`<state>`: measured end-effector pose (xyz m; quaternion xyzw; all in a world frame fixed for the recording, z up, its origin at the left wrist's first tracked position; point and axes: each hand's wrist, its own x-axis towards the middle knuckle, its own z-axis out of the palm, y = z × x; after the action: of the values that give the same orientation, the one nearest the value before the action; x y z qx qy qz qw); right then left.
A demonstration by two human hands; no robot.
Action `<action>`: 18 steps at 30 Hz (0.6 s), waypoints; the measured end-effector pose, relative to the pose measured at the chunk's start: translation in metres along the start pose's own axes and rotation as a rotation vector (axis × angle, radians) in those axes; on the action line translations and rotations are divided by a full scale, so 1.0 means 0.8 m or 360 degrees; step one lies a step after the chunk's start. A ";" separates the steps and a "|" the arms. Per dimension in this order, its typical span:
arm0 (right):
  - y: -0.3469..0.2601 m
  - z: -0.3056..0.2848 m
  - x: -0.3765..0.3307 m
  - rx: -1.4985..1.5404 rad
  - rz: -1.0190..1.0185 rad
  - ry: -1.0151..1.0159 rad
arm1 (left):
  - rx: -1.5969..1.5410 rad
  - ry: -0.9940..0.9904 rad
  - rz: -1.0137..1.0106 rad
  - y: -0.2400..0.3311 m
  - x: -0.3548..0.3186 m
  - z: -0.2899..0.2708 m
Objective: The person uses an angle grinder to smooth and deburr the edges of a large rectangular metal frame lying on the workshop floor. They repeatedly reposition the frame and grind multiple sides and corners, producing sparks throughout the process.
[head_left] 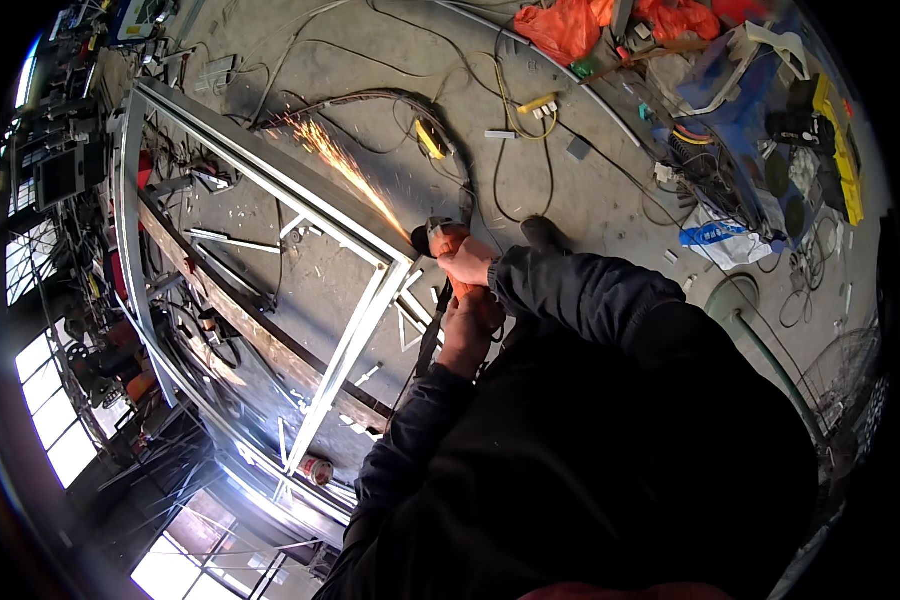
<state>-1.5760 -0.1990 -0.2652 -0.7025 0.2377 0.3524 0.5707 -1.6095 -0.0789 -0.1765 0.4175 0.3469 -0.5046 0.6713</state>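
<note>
An orange angle grinder [449,238] is in both my hands, its head at a corner of a welded metal frame [270,172]. My right hand [471,263] wraps round the grinder's body close to the head. My left hand [462,338] grips its rear part, nearer to me. Bright sparks [345,170] fly from the head toward the far left, along the frame's far bar. The grinder's disc and its exact contact with the metal are too small to make out.
Cables and a thick hose [450,150] wind across the concrete floor beyond the frame. A rusty beam [240,310] runs beneath the frame. At right stand a blue machine [735,90], orange bags [560,35] and a white bag [725,240]. A can [316,470] sits by the frame's near end.
</note>
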 end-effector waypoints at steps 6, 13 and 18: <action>0.016 0.025 0.001 0.0026 0.0130 0.0101 | 0.0048 0.0025 0.0078 -0.004 -0.015 0.014; 0.050 0.029 0.076 -0.0424 -0.0240 -0.0098 | -0.0021 0.0256 -0.0019 0.004 0.012 0.028; -0.020 -0.017 0.017 0.0009 0.0090 -0.0023 | -0.0152 -0.0434 0.0007 0.012 0.032 -0.035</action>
<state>-1.5525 -0.2071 -0.2640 -0.6914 0.2542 0.3728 0.5643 -1.5950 -0.0622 -0.2084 0.3136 0.2752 -0.5380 0.7324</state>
